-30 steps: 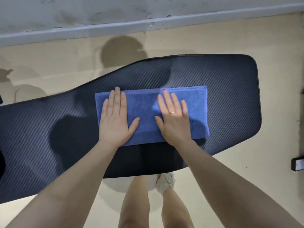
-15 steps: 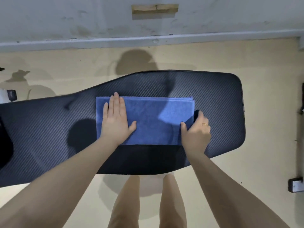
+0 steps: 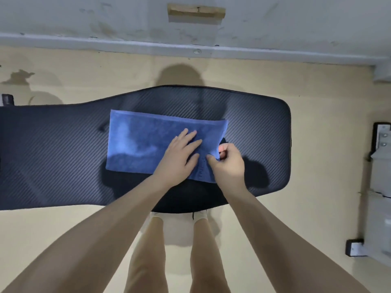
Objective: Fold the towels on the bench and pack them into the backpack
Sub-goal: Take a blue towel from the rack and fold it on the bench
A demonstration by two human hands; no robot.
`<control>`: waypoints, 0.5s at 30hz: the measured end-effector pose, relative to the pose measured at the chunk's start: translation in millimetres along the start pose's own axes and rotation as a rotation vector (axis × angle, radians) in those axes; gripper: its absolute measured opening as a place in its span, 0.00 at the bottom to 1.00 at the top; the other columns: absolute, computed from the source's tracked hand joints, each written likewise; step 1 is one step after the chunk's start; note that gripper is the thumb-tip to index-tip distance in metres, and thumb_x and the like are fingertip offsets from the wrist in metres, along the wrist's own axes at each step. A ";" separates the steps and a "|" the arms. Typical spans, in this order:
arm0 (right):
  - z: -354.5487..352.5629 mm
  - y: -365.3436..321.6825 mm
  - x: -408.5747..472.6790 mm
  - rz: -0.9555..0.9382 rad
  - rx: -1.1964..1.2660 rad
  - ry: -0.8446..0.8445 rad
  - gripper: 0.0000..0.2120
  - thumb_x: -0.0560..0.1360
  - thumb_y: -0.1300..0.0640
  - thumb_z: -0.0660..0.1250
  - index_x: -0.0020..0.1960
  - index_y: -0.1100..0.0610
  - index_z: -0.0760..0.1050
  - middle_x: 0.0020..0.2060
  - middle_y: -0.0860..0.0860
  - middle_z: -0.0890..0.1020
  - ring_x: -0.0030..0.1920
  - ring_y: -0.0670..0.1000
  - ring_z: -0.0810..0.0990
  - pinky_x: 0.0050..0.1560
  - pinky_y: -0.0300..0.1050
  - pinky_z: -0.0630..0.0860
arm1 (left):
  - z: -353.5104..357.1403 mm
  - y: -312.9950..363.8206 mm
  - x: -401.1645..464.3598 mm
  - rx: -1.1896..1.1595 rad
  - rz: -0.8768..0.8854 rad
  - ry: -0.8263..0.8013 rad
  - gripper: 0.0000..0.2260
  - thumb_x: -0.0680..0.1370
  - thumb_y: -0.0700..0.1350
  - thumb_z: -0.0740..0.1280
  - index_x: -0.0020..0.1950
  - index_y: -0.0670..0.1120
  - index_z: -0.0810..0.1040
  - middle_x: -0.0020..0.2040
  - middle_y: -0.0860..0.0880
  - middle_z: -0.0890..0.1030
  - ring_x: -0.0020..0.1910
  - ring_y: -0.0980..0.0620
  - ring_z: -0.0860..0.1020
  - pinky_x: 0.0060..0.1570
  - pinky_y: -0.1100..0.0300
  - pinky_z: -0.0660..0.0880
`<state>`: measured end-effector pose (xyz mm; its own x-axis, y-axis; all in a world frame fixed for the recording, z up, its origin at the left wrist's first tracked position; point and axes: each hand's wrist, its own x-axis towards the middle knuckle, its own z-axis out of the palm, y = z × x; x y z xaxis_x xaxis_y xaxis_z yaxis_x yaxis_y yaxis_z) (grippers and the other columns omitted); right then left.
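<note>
Dark woven-pattern padding covers the worktop, which runs from the left edge of the frame to a rounded end at centre right. Beyond it, along the top of the frame, a pale wall with a small wooden block meets a beige floor. Grey metal fittings stand at the right edge, and a small dark item sits at the far left.

The blue towel, folded into a long rectangle, lies flat at the centre of the worktop. The left hand lies palm down on the towel's right part, fingers straight and spread, pressing it. Just beside it, the right hand pinches the towel's right edge between thumb and curled fingers; that corner is slightly raised. Both bare forearms reach in from the bottom of the frame, above the person's legs.
</note>
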<state>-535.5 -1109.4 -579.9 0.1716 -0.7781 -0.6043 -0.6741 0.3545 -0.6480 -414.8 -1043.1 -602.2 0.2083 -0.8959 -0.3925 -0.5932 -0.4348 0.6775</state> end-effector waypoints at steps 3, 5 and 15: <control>7.5 -29.6 -13.9 -0.140 -0.122 -0.115 0.10 0.70 0.62 0.69 0.49 0.56 0.72 0.50 0.51 0.74 0.46 0.46 0.73 0.46 0.39 0.70 | -20.8 17.5 -11.0 -0.638 -0.225 0.108 0.14 0.81 0.42 0.57 0.65 0.47 0.71 0.62 0.50 0.76 0.62 0.60 0.72 0.63 0.63 0.69; 19.1 -45.4 -20.3 -0.209 -0.214 -0.206 0.16 0.70 0.60 0.70 0.57 0.57 0.72 0.59 0.50 0.70 0.50 0.45 0.73 0.50 0.36 0.70 | -35.3 21.1 -17.1 -0.897 -0.351 0.135 0.11 0.80 0.42 0.57 0.62 0.49 0.72 0.53 0.52 0.79 0.50 0.60 0.79 0.50 0.65 0.76; 56.9 -62.6 -17.3 -0.590 -0.792 -0.371 0.29 0.76 0.56 0.61 0.74 0.56 0.57 0.75 0.52 0.57 0.74 0.53 0.57 0.70 0.47 0.59 | -59.6 -33.9 -12.9 -0.756 -0.500 0.042 0.10 0.79 0.38 0.59 0.59 0.47 0.74 0.48 0.52 0.80 0.49 0.56 0.78 0.47 0.68 0.76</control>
<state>-455.4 -1088.7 -555.2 0.7439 -0.4623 -0.4827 -0.6661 -0.5721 -0.4785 -351.1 -1022.3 -583.1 0.3415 -0.5828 -0.7374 0.2395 -0.7047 0.6679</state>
